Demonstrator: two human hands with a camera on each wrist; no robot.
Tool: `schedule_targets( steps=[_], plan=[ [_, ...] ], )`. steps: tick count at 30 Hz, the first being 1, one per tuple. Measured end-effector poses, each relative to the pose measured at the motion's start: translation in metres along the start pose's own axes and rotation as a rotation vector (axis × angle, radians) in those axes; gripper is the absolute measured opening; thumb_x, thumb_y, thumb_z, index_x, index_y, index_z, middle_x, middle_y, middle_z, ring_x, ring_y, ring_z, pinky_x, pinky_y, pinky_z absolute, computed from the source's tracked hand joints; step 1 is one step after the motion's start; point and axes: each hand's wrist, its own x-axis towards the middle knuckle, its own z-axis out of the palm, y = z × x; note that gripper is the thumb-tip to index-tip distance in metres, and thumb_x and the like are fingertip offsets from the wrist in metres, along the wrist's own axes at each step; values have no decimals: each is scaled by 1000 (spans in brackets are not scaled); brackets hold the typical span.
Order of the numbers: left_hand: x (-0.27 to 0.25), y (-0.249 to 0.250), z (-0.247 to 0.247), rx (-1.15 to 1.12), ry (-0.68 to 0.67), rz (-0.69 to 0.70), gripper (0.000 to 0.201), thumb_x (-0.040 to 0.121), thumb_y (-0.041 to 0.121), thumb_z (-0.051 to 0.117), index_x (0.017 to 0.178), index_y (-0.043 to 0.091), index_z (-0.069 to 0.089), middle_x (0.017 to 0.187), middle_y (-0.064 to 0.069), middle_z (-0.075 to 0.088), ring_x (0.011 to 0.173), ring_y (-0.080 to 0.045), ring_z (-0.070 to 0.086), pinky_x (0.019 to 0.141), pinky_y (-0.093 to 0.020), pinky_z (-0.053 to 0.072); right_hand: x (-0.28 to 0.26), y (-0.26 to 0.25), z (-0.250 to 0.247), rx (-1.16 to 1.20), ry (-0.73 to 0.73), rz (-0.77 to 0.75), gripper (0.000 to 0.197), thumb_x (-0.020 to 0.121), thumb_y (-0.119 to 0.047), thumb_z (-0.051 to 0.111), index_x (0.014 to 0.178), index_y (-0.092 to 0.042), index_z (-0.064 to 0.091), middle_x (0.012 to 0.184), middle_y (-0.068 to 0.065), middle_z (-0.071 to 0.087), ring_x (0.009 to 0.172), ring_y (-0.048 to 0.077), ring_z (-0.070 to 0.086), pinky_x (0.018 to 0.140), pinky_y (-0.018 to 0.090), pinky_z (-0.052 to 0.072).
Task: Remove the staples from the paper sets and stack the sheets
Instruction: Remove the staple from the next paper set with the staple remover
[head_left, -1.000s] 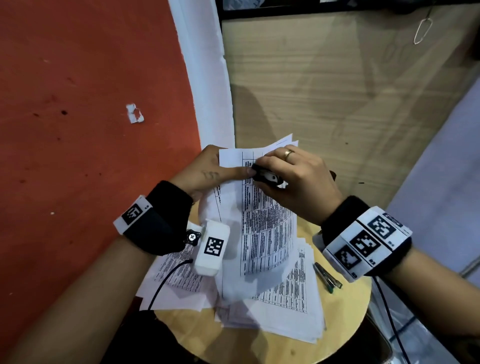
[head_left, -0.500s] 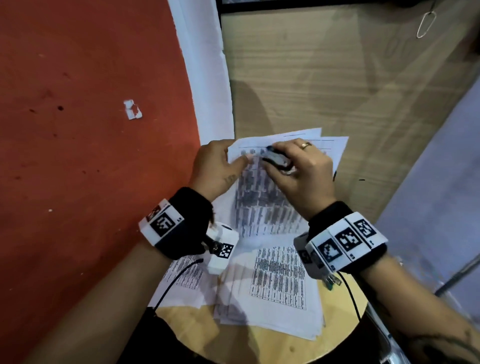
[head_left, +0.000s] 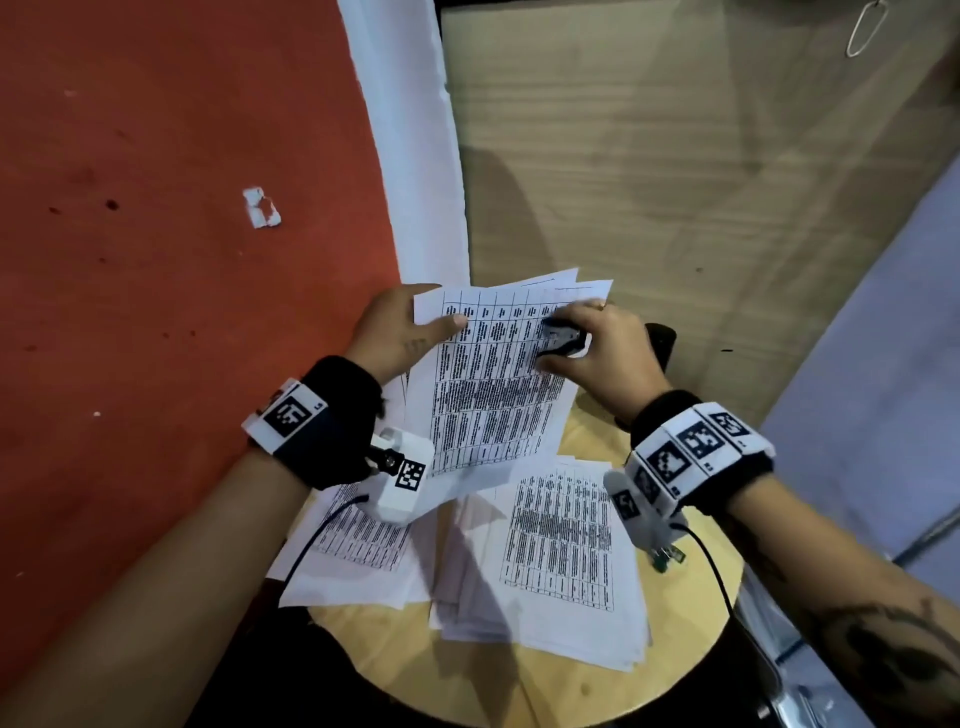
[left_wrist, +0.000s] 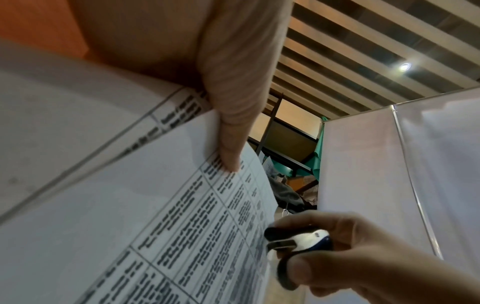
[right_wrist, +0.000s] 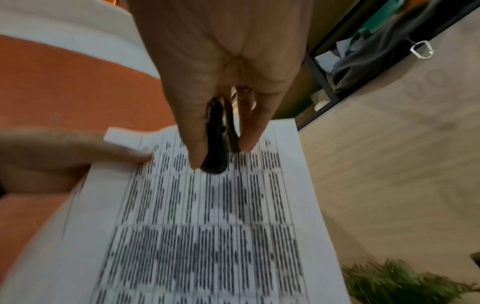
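Observation:
A set of printed sheets (head_left: 493, 384) is held up above the round wooden table (head_left: 530, 691). My left hand (head_left: 400, 332) pinches its top left corner, thumb lying on the print; in the left wrist view the thumb (left_wrist: 231, 115) presses the paper set (left_wrist: 155, 226). My right hand (head_left: 597, 348) grips a black and white staple remover (head_left: 563, 338) against the top right part of the set. In the right wrist view the staple remover (right_wrist: 218, 139) sits between thumb and finger over the paper set (right_wrist: 207, 226). No staple is visible.
Two loose piles of printed sheets lie on the table, one at the left (head_left: 358, 551), one in the middle (head_left: 556, 566). A green-tipped clip (head_left: 667, 556) lies at the table's right edge. Red floor (head_left: 156, 260) lies to the left, a wood panel (head_left: 649, 182) behind.
The held set has been flattened out and fanned wider. My right hand with the staple remover has slid from the top middle toward the set's right side.

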Motion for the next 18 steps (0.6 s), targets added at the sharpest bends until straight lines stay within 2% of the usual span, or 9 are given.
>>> schedule_targets(
  steps=[3,5,6,7,10,12,13,15,18],
  plan=[
    [6,-6,-2,-21,-43,-7,84,59,71,69,118,10,64,114,-10,68,110,-24,63,101,-48,46,6,-6,-14,61,-82,-98,46,61,-23,86,104,-15,70,145,9,37,123,13,42,100,24,33],
    [8,-8,-2,-34,-82,-23,87,57,74,71,119,13,63,119,-8,65,113,-24,61,101,-49,45,10,-9,-22,34,-181,-182,46,60,-21,86,103,-15,71,151,8,26,125,9,34,100,20,29],
    [9,-9,-3,-32,-97,-37,89,55,76,72,119,15,63,119,-10,64,112,-25,61,100,-50,46,13,-11,-24,15,-234,-210,46,60,-21,86,103,-16,71,150,9,28,127,11,36,99,20,30],
    [9,-10,-3,-19,-106,-42,90,53,77,72,118,16,63,119,-11,64,111,-27,61,99,-51,46,16,-12,-26,2,-277,-229,46,59,-21,87,102,-16,72,144,11,37,125,16,42,97,20,33],
    [6,-4,-6,4,-85,-55,92,50,78,73,114,12,64,117,-14,64,109,-26,61,99,-48,47,20,-17,-30,18,-322,-237,46,58,-22,87,102,-16,72,109,10,57,101,23,55,82,22,41],
    [1,7,-10,98,-22,-22,85,48,79,70,102,14,69,101,-12,69,91,-20,63,88,-38,49,19,-22,-31,16,-322,-249,46,59,-21,87,102,-15,72,101,10,59,95,22,56,79,23,41],
    [-1,16,-12,233,22,27,74,50,77,68,94,18,71,90,-6,71,83,-19,62,84,-41,47,19,-24,-32,3,-323,-263,46,59,-22,86,102,-15,72,99,9,60,94,21,56,78,21,40],
    [-11,37,-10,597,149,135,58,56,71,69,92,26,70,84,4,70,87,-20,61,87,-41,37,17,-28,-34,-15,-323,-276,46,59,-23,86,102,-15,72,96,4,58,92,18,55,72,14,37],
    [-18,65,1,846,204,213,44,70,59,70,102,30,68,94,5,70,102,-23,58,86,-38,27,16,-35,-38,-15,-325,-271,46,59,-25,86,102,-17,72,91,-3,53,87,12,51,71,4,33]
  ],
)
